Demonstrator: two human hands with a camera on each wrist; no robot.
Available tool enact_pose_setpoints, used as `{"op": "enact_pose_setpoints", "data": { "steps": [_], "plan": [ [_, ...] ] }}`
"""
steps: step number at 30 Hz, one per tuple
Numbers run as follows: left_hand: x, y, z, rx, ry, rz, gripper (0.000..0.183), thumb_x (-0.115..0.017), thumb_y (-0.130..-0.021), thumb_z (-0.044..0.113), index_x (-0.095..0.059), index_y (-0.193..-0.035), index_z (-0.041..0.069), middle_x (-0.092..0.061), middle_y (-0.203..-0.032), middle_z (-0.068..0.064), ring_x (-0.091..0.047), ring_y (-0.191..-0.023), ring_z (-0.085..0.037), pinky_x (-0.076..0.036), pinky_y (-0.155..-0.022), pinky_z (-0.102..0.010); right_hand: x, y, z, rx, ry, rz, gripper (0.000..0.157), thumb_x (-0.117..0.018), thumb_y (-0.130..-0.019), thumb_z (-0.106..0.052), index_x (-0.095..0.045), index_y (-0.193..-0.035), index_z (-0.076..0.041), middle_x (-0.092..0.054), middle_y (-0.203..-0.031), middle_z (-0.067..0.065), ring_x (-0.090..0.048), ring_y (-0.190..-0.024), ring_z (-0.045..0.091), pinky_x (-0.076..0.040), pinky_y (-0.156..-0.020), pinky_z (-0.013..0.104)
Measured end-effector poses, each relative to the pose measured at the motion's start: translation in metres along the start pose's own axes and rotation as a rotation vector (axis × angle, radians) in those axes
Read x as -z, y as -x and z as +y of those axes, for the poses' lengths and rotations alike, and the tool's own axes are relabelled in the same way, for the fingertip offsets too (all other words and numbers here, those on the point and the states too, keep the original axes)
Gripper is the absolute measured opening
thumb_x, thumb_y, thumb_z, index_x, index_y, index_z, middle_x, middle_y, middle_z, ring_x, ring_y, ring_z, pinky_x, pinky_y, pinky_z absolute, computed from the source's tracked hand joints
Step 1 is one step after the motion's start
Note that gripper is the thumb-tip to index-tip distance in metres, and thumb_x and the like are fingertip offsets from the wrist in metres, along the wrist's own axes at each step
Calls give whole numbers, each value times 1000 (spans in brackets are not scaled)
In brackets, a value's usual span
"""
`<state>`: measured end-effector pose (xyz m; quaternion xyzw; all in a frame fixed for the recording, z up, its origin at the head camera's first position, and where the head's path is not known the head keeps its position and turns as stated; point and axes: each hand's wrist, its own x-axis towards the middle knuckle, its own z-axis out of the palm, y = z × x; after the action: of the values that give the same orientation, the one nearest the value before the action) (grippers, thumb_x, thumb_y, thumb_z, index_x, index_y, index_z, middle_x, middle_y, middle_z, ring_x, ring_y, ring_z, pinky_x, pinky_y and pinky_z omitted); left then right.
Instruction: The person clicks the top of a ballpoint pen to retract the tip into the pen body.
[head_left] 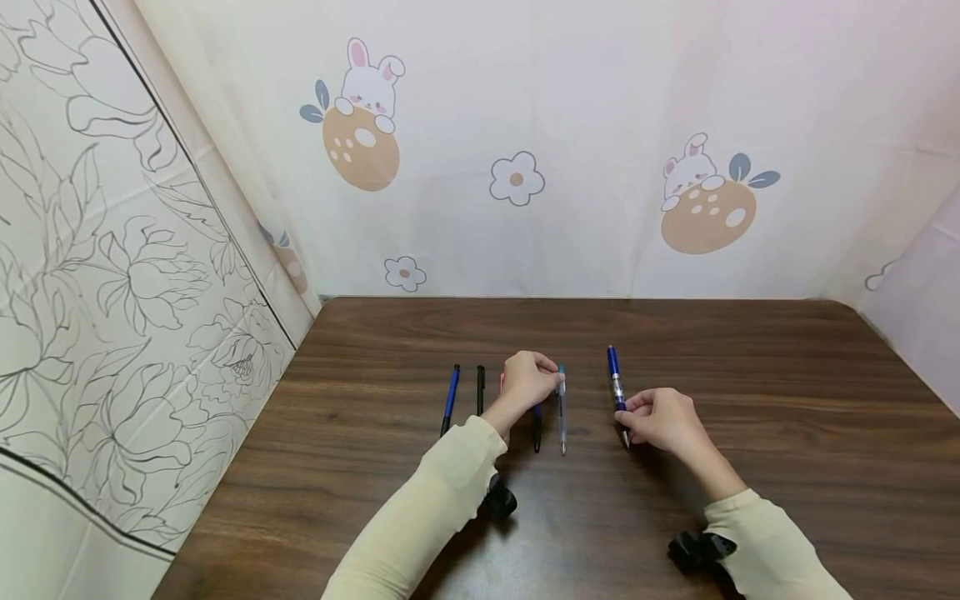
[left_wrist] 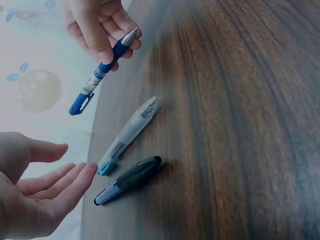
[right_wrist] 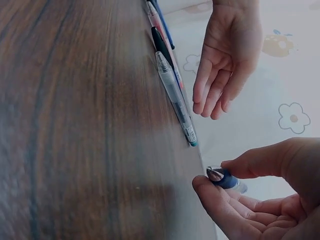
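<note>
My right hand (head_left: 663, 419) pinches a blue ballpoint pen (head_left: 617, 383) near its silver tip between thumb and fingers; in the left wrist view the pen (left_wrist: 102, 72) is lifted. Over the row of pens, my left hand (head_left: 528, 379) has its thumb and fingers apart, holding nothing. Its fingertips are right by the teal end of a clear pen (head_left: 562, 421). Beside that lies a dark pen with a blue barrel (head_left: 537, 432). A red pen (right_wrist: 156, 19) is mostly hidden behind the left hand in the head view. Further left are a black pen (head_left: 481, 390) and a blue-and-black pen (head_left: 451, 398).
The pens lie on a dark wooden table (head_left: 810, 400). A pale curtain with rabbits and flowers (head_left: 585, 225) hangs behind its back edge, and a floral-patterned panel (head_left: 135, 275) stands on the left. Black cameras (head_left: 498, 497) sit on both wrists.
</note>
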<state>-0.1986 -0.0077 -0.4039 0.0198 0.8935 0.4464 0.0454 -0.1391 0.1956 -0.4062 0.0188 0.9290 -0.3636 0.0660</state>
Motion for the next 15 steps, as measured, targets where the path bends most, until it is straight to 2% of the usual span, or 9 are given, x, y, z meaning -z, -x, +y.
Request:
{"op": "enact_pose_setpoints", "data": {
  "steps": [2, 5, 6, 7, 9, 11, 13, 15],
  "plan": [
    [1, 0, -2, -14, 18, -21, 10, -72, -86, 21, -75, -89, 12, -76, -83, -1, -65, -69, -9, -54, -80, -29, -1, -1, 0, 0, -21, -3, 25, -70, -85, -19, -67, -92, 4, -74, -73, 8, -67, -55, 10, -53, -52, 24],
    [3, 0, -4, -17, 48, -42, 10, -71, -87, 21, -74, -91, 12, -76, -85, -1, -66, -74, -10, -42, -108, -46, -3, -2, 0, -14, -139, -37, 24, -68, -86, -12, -65, -96, 9, -75, -74, 11, -69, -58, 11, -57, -55, 26],
    [3, 0, -4, -15, 56, -46, 10, -71, -87, 21, -74, -91, 12, -76, -85, -1, -66, -75, -11, -36, -112, -49, -4, -3, -1, -19, -186, -56, 24, -67, -86, -10, -63, -98, 11, -75, -75, 12, -69, -59, 11, -59, -56, 26],
    [3, 0, -5, -13, 64, -51, 10, -71, -87, 21, -74, -92, 12, -76, -86, -1, -66, -75, -11, -36, -112, -50, -4, -3, -1, -29, -235, -75, 24, -66, -87, -7, -62, -100, 13, -75, -76, 13, -70, -60, 12, -60, -58, 27],
    [4, 1, -5, -9, 76, -64, 11, -70, -87, 21, -74, -92, 12, -75, -86, -2, -65, -73, -10, -45, -105, -44, -5, -3, -1, -47, -323, -111, 26, -63, -88, -3, -59, -104, 17, -74, -76, 15, -71, -61, 13, -61, -61, 27],
    [5, 1, -6, -5, 91, -74, 12, -71, -87, 21, -73, -93, 11, -75, -87, -2, -64, -71, -9, -55, -87, -33, -5, -3, -1, -54, -371, -141, 28, -62, -90, -2, -56, -108, 19, -74, -77, 15, -72, -63, 13, -61, -62, 27],
    [6, 1, -6, -2, 112, -87, 13, -71, -87, 20, -73, -94, 10, -74, -87, -3, -64, -69, -9, -55, -65, -24, -5, -3, -1, -56, -414, -170, 31, -60, -91, -1, -54, -111, 21, -74, -77, 16, -72, -64, 13, -61, -64, 27],
    [6, 1, -7, 1, 138, -95, 14, -71, -87, 20, -73, -95, 9, -74, -88, -5, -66, -71, -13, -52, -59, -19, -6, -3, 0, -58, -448, -196, 33, -59, -92, -1, -51, -114, 22, -75, -79, 16, -73, -67, 13, -61, -66, 27]
  ]
}}
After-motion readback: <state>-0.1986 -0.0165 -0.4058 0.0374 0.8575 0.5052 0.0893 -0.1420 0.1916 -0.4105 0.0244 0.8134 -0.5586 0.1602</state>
